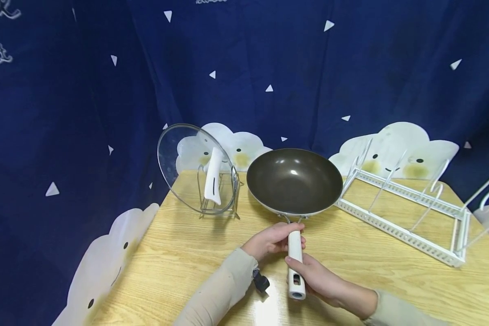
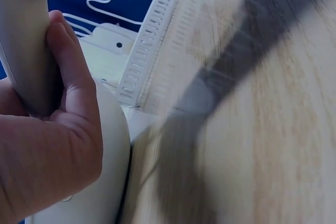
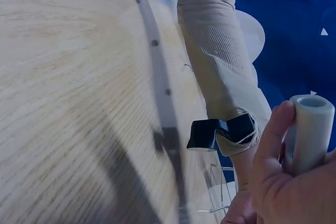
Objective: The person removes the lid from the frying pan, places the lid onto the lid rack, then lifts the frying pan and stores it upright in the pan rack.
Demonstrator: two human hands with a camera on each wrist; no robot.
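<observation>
Brown and glossy inside, the pan (image 1: 294, 181) has a white handle (image 1: 295, 246).

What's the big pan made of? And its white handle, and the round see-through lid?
Pan: probably metal with a smooth, dark coating inside; its thin edge and bright glint suggest that.
Handle: likely hard plastic, since it's smooth and white with no wood grain, though painted metal is possible.
Lid: looks like clear, smooth glass, because the curtain shows through it; clear plastic could look similar.
</observation>
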